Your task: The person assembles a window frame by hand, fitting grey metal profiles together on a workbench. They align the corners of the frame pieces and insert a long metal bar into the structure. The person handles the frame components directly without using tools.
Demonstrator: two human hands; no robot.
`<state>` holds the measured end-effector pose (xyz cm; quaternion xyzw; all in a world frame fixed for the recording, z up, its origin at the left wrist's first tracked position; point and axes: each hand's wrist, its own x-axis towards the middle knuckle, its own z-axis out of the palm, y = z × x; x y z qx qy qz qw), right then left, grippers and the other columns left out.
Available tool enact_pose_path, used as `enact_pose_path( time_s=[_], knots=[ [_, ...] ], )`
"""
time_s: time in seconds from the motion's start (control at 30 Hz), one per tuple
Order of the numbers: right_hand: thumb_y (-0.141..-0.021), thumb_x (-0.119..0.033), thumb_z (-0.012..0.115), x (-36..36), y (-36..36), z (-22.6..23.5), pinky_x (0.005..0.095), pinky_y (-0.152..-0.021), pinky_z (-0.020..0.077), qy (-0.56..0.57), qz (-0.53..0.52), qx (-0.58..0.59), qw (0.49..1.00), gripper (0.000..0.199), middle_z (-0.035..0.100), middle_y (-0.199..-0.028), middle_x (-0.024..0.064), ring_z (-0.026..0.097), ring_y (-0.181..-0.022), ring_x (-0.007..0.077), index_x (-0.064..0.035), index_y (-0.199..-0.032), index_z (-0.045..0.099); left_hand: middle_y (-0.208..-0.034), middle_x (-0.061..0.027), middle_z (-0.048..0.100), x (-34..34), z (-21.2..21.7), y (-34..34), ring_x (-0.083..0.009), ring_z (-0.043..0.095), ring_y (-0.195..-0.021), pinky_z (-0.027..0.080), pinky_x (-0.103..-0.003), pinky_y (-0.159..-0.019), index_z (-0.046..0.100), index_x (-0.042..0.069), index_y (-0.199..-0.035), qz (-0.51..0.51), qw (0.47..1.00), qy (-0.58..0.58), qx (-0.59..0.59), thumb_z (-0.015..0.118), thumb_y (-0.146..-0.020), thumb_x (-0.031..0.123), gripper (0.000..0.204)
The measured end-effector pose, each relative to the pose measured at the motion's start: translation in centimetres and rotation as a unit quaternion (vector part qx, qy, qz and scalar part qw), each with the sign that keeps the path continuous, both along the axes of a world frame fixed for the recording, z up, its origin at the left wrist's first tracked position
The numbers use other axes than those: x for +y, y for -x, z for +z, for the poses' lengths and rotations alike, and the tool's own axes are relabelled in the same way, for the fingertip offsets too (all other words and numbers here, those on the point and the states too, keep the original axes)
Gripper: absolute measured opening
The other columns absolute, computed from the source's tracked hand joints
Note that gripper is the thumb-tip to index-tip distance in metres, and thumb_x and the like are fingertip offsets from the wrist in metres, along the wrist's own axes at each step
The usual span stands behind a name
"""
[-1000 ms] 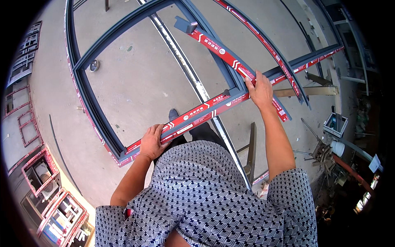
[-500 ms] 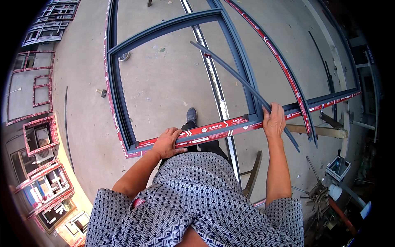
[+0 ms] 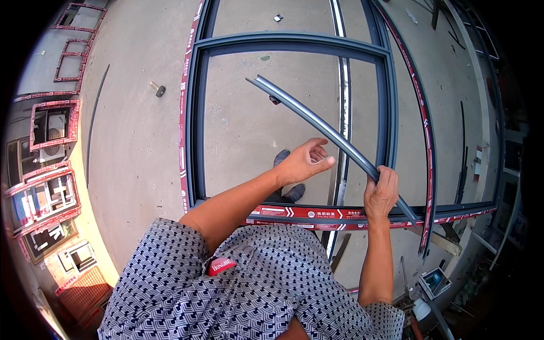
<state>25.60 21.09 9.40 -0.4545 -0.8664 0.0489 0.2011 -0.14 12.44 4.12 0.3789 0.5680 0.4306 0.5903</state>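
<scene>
The concrete floor (image 3: 141,124) fills most of the view, pale and sunlit. On it lies a large dark grey window frame (image 3: 195,124), its outer edges wrapped in red protective tape; the near rail (image 3: 317,214) runs just in front of the person's body, and the far rail crosses the upper part of the view. A light metal strip (image 3: 341,85) runs on the floor beneath the frame, from the far side toward the person. At the left edge, several smaller red-taped frames (image 3: 48,136) are stacked together, well apart from the big one.

A long grey bar (image 3: 306,116) slants above the frame — its free end points up and to the left, its lower end reaches past the near rail at the right. The right hand (image 3: 381,192) is wrapped around this bar close to its lower end, fingers curled over it just above the near rail. The left hand (image 3: 303,163) is spread loosely with the fingers (image 3: 320,152) half extended, holding nothing — it hovers near the bar's middle stretch, not touching it.

One dark shoe (image 3: 281,157) shows on the floor inside the frame, partly behind the left hand. A small hammer (image 3: 157,89) lies on the concrete left of the frame
</scene>
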Motion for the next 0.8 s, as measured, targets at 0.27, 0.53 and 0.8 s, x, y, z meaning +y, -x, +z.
enact_pose_path(
  time_s=[0.27, 0.53, 0.8],
  knots=[
    [-0.082, 0.001, 0.079, 3.3, 8.7, 2.7, 0.0472, -0.08, 0.0532, 0.033, 0.096, -0.012, 0.995, 0.034, 0.065, -0.102, 0.0156, 0.064, -0.095, 0.0377, -0.0038, -0.112, 0.063, -0.125, -0.012, 0.064, 3.5, 2.9, 4.6, -0.0259, 0.068, -0.117, 0.057, -0.042, -0.103, 0.053, -0.001, -0.142, 0.157, 0.943, 0.007, -0.294, 0.082, -0.093, 0.052, 0.077],
    [-0.093, -0.011, 0.077, 8.5, 15.1, 4.6, 0.0487, -0.097, 0.0495, -0.009, 0.12, -0.024, 0.992, 0.036, 0.066, -0.122, 0.0187, 0.063, -0.113, 0.0395, -0.0034, -0.127, 0.065, -0.124, -0.0124, 0.065, 8.7, 1.9, 11.3, -0.0277, 0.069, -0.118, 0.059, -0.039, -0.103, 0.056, 0.001, -0.129, 0.269, 0.893, -0.036, -0.359, 0.083, -0.093, 0.048, 0.065],
    [-0.097, -0.016, 0.072, 9.1, 8.8, 2.7, 0.0508, -0.109, 0.0456, -0.043, -0.009, -0.039, 0.998, 0.044, 0.06, -0.136, 0.0238, 0.057, -0.126, 0.0427, 0.0001, -0.137, 0.061, -0.119, -0.0137, 0.066, 13.5, -0.1, 16.8, -0.0277, 0.07, -0.115, 0.06, -0.04, -0.103, 0.063, 0.005, -0.117, 0.342, 0.862, -0.048, -0.37, 0.083, -0.093, 0.049, 0.053]
  ],
)
